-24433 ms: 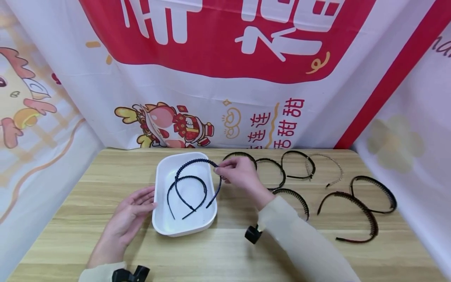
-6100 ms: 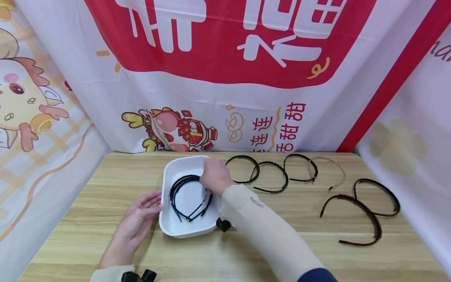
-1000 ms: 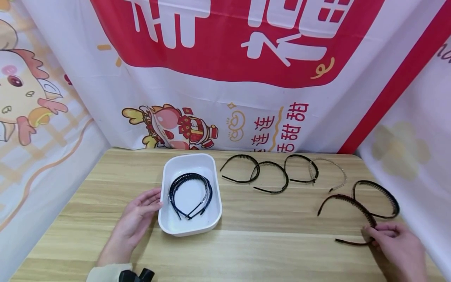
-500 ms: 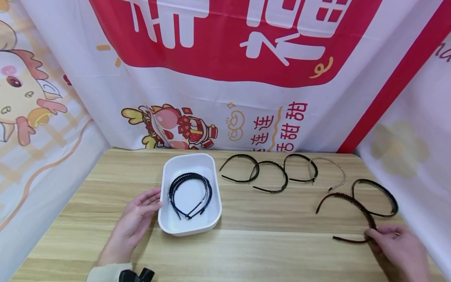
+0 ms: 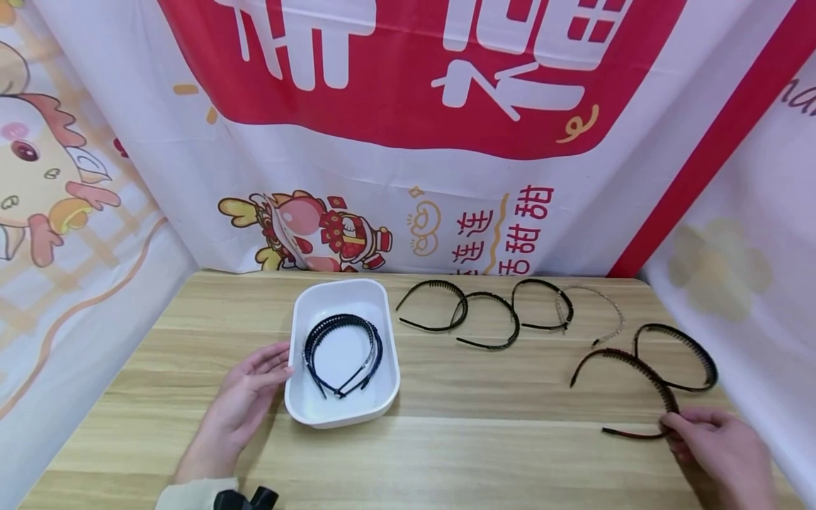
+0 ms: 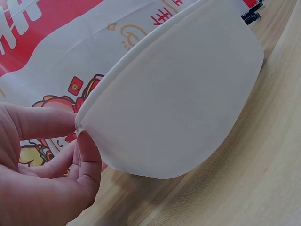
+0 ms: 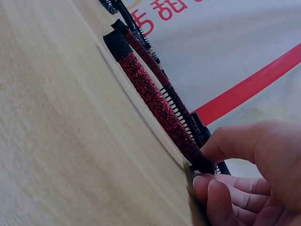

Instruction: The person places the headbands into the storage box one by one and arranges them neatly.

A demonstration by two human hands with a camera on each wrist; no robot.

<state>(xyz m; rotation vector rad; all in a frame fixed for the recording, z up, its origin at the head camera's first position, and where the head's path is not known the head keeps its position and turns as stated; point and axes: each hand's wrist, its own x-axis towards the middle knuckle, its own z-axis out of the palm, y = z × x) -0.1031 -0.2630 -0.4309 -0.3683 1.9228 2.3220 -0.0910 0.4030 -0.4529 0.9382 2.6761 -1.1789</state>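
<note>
Pinching the rim, with the thumb over it and fingers curled against the outside wall, the left hand [image 5: 245,400] holds the white box [image 5: 344,418]. That light, even grip should be enough to keep the box steady; squeezing harder would probably gain nothing. Several dark headbands [image 5: 331,323] lie nested inside.

Farther right, the right hand [image 5: 727,446] pinches the dark red headband [image 5: 656,379] between thumb and fingers, well off the middle of its arc. Held so near one end, the far end could swing, so a firm pinch and a quiet wrist would serve best. Its arc meets that of a black headband [image 5: 695,347] just behind it; lifting straight up rather than dragging should spare the teeth from catching. Whether the red one is raised at all, I cannot tell.

Underneath runs a pale wood-grain table [image 5: 478,453], the box on its left half, three black headbands [image 5: 515,322] and a clear beaded one [image 5: 620,312] along the back. Printed cloth encloses it: a cartoon hanging [image 5: 146,248] at left, a red-and-white backdrop [image 5: 414,159] behind, a pale hanging [image 5: 765,198] at right.
</note>
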